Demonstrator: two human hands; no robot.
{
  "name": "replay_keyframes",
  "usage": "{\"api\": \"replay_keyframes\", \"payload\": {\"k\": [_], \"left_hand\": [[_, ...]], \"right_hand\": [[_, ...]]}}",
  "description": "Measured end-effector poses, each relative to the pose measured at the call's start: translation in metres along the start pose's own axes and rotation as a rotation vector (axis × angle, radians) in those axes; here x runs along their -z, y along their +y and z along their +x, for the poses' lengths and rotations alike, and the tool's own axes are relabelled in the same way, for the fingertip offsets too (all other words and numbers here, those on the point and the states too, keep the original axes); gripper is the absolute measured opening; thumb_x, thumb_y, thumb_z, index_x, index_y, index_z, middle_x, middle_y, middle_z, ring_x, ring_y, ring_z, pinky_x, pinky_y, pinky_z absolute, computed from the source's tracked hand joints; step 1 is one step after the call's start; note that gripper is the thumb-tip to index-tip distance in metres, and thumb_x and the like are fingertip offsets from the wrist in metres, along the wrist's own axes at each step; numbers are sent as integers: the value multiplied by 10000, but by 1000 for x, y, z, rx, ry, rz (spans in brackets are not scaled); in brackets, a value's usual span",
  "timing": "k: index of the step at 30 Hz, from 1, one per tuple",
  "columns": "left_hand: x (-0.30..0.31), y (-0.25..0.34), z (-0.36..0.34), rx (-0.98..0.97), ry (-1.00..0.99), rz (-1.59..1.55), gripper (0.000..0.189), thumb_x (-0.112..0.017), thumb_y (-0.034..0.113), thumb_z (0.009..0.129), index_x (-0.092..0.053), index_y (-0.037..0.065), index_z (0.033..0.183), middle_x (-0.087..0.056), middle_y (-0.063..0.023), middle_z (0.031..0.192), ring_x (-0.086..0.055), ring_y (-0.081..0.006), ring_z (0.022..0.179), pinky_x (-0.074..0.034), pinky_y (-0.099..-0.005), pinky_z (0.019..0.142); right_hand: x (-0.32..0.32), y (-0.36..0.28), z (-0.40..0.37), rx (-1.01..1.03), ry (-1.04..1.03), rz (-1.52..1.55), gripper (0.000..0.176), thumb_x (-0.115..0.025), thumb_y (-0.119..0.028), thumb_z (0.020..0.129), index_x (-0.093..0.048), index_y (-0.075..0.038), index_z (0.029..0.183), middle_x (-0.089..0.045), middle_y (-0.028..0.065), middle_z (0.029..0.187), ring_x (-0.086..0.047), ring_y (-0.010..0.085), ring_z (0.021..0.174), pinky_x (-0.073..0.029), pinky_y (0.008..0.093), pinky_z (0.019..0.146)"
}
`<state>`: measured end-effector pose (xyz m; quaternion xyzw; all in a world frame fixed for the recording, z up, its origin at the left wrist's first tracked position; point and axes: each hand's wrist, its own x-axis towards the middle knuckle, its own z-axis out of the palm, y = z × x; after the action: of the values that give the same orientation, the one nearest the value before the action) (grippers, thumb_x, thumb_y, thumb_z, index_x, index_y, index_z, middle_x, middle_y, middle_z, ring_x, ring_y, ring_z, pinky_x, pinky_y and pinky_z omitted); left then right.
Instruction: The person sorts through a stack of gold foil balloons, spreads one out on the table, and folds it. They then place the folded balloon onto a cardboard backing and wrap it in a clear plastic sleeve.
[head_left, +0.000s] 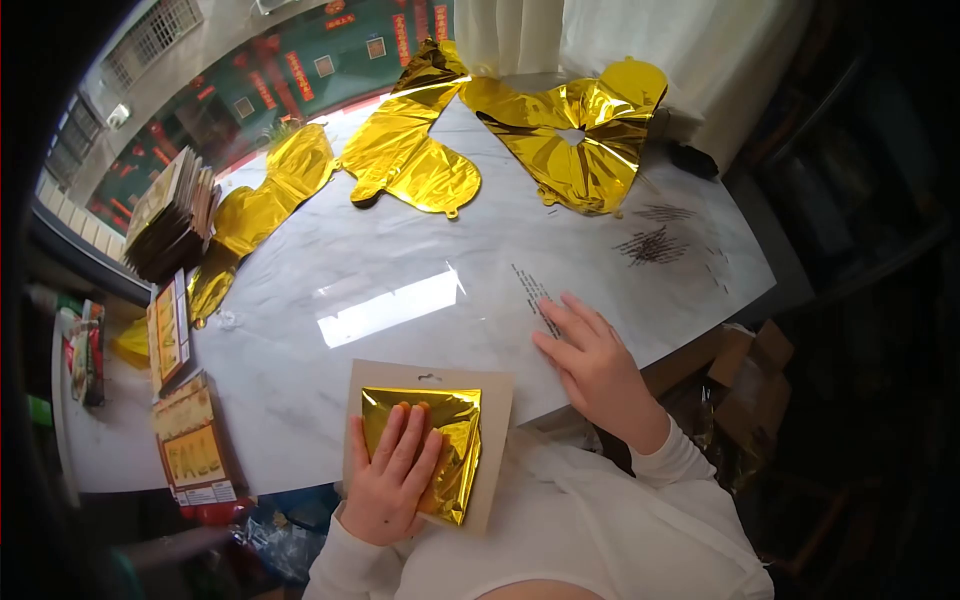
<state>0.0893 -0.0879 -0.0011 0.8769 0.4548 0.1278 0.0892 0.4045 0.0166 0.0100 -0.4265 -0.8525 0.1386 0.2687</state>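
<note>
My left hand (390, 475) lies flat, fingers spread, on a folded square of shiny gold foil (462, 440). Beneath the foil is a beige backing card (497, 420) with a hang hole at its top, overhanging the near table edge. To the right, my right hand (605, 385) hovers over the tabletop with fingers extended and apart. Its fingertips are right at a narrow row of small dark slivers (527, 287), which are too small to identify.
Flattened gold foil balloons (420, 165) spread across the far side of the marble-patterned table (400, 260). More dark slivers (655, 245) lie at the right. A stack of cards (172, 215) and printed packages (195, 440) line the left edge. A curtain (690, 50) hangs behind.
</note>
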Motion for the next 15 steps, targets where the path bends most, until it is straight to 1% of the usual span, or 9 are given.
{"api": "replay_keyframes", "payload": {"k": [2, 3, 5, 6, 8, 11, 12, 13, 15], "left_hand": [[0, -1, -2, -12, 11, -11, 578, -590, 182, 956, -511, 2, 1499, -410, -273, 1628, -346, -460, 1544, -137, -774, 1194], [-1, -2, -4, -18, 13, -11, 566, -589, 196, 969, -516, 12, 1499, -418, -268, 1625, -353, -453, 1541, -141, -772, 1195], [-1, -1, -8, -13, 8, -13, 554, -587, 211, 982, -520, 23, 1498, -426, -262, 1621, -361, -446, 1539, -146, -769, 1196], [-1, -1, -7, -27, 2, -2, 543, -586, 228, 996, -523, 41, 1502, -430, -259, 1620, -363, -443, 1538, -145, -772, 1195], [1, -3, -6, -36, -8, 8, 533, -584, 245, 1009, -526, 60, 1505, -433, -256, 1619, -366, -440, 1537, -144, -775, 1195], [2, -2, -6, -46, -50, 27, 527, -587, 274, 1018, -529, 85, 1506, -438, -248, 1618, -372, -435, 1534, -145, -780, 1192], [2, -3, -6, -52, -56, 14, 526, -596, 271, 1017, -529, 96, 1508, -436, -246, 1620, -372, -434, 1535, -150, -782, 1190], [2, -4, -6, -58, -60, 3, 525, -605, 268, 1016, -529, 106, 1509, -434, -244, 1622, -372, -432, 1536, -154, -784, 1187], [-1, -5, -7, -63, -35, -13, 534, -620, 268, 1010, -527, 111, 1512, -435, -241, 1622, -375, -430, 1534, -166, -785, 1184]], "right_hand": [[-6, -6, 8, -149, -106, -181, 381, -651, 52, 912, -665, 5, 1290, -554, 187, 1508, -496, 403, 1420, -475, 436, 1109], [-5, -10, 13, -140, -110, -179, 381, -651, 52, 912, -665, 5, 1290, -554, 187, 1508, -496, 403, 1420, -475, 436, 1109], [-1, -20, 22, -127, -333, 173, 443, -644, 41, 912, -622, 3, 1352, -523, 192, 1531, -465, 404, 1443, -448, 464, 1142], [3, -19, 26, -124, -337, 180, 443, -644, 41, 912, -622, 3, 1352, -523, 192, 1531, -465, 404, 1443, -448, 464, 1142], [14, -4, 37, 200, -229, -26, 464, -657, 26, 907, -628, -26, 1367, -522, 198, 1530, -468, 410, 1437, -436, 460, 1161], [21, 32, 34, 225, -309, -28, 481, -652, 28, 917, -629, -67, 1388, -513, 204, 1541, -460, 411, 1449, -425, 442, 1180], [21, 37, 30, 156, -344, 54, 504, -692, -19, 915, -629, -103, 1408, -572, 185, 1456, -535, 399, 1359, -464, 449, 1123], [25, 30, 29, 154, -348, 53, 504, -692, -19, 915, -629, -103, 1408, -572, 185, 1456, -535, 399, 1359, -464, 449, 1123], [34, 7, 28, -77, -327, -175, 555, -736, -72, 913, -589, -73, 1449, -616, 169, 1317, -631, 372, 1161, -523, 451, 1005]]}}
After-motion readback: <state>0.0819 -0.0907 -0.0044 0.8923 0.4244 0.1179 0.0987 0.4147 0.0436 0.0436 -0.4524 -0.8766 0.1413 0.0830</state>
